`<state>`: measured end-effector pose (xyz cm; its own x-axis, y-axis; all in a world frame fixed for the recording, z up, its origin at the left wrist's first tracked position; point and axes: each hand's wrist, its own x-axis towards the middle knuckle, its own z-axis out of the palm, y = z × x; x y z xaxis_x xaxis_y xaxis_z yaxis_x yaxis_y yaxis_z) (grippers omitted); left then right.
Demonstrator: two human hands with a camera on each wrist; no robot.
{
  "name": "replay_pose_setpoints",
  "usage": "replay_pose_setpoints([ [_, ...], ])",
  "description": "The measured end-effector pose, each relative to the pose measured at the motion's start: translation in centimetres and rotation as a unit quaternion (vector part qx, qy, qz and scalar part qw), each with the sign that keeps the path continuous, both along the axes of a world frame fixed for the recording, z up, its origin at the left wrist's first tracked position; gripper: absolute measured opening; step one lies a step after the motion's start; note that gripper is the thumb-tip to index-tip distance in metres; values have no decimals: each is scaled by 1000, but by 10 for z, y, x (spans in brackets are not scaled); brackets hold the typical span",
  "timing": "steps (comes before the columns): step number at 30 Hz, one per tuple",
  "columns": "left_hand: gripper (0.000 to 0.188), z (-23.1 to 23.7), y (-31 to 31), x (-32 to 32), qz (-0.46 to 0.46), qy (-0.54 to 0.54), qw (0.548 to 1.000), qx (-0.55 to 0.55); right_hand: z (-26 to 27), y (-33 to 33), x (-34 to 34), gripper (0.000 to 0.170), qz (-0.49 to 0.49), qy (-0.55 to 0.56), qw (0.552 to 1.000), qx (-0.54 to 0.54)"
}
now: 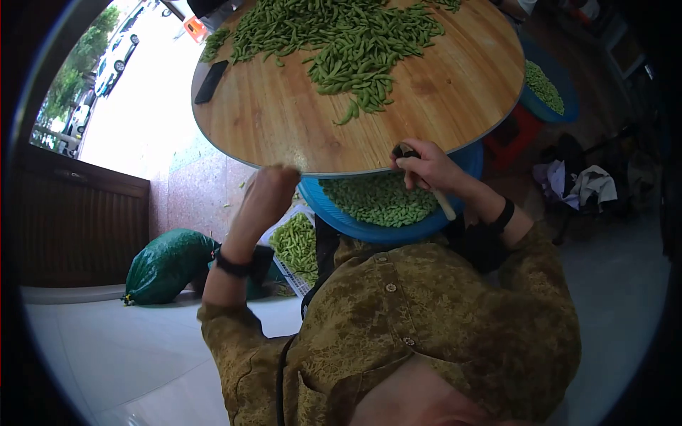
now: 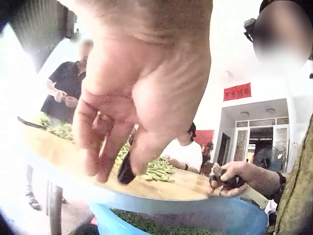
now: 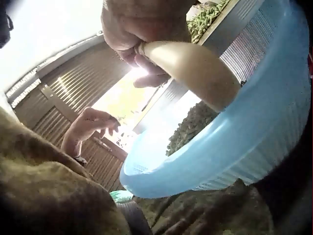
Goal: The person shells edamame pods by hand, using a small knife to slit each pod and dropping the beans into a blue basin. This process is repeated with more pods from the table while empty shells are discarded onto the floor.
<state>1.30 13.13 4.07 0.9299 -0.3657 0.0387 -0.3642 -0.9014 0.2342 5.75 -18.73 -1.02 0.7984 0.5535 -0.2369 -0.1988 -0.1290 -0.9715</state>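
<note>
My right hand [image 1: 430, 167] grips a tool with a pale, thick handle [image 1: 445, 204] at the near edge of the round wooden table [image 1: 270, 128]; its working end is hidden in the fingers. Black covering shows on that hand in the left wrist view. Below it sits a blue basin [image 1: 312, 195] of green shelled beans [image 1: 380, 206]. My left hand [image 1: 270, 195] hovers left of the basin by the table edge, fingers hanging loosely bent with nothing seen in them. Its thumb wears a black cover [image 2: 125, 170]. Green bean pods [image 1: 362, 57] are heaped across the table's far half.
A flat black object [image 1: 211, 82] lies at the table's left edge. On the floor to the left are a white basket [image 1: 291, 279] of pods and a green sack [image 1: 170, 263]. Another blue basin [image 1: 568, 99] stands right. Two people [image 2: 66, 93] are around the table.
</note>
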Motion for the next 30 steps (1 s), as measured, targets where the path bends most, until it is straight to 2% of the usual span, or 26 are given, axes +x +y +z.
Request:
replay_pose_setpoints([
  [1, 13, -4, -14, 17, -9, -53, 994, -99, -1, 2, 1, 21, -19, 10, 1000, 9],
  [5, 17, -42, -57, 96, -6, -121, 976, -179, -7, 3, 4, 21, -8, 64, 997, 53],
  [7, 18, -59, -66, 119, 9, -112, 981, -160, -15, 1, 6, 22, -15, 84, 989, 122],
  [8, 19, -67, -67, 125, 17, -102, 985, -136, -12, -1, 6, 22, -14, 83, 989, 121],
  [11, 24, -79, -65, 132, 16, -115, 981, -155, -5, -4, 4, 27, -4, 65, 993, 95],
  [15, 21, -63, -68, 110, 66, -82, 982, -155, -3, 9, 2, 31, -41, 98, 980, 171],
  [16, 18, -53, -72, 100, 88, 22, 948, -305, -1, 12, 1, 32, -62, 123, 972, 189],
  [17, 15, -46, -76, 91, 109, 126, 881, -444, -3, 16, 1, 32, -66, 122, 971, 193],
  [18, 15, -42, -78, 83, 105, 128, 882, -441, -7, 18, 2, 31, -55, 144, 961, 231],
  [20, 14, -39, -81, 70, 52, 212, 810, -544, -8, 21, 3, 29, -47, 166, 948, 266],
  [21, 17, -39, -85, 64, 54, 226, 781, -580, -7, 22, 4, 28, -22, 169, 945, 278],
  [22, 17, -40, -90, 60, 54, 227, 779, -582, -7, 22, 4, 27, 4, 172, 942, 290],
  [27, 10, -45, -98, 56, 109, 256, 704, -654, 3, 21, -4, 24, 32, 166, 932, 319],
  [30, 9, -43, -98, 52, 81, 236, 726, -640, 3, 21, -7, 29, 31, 151, 938, 311],
])
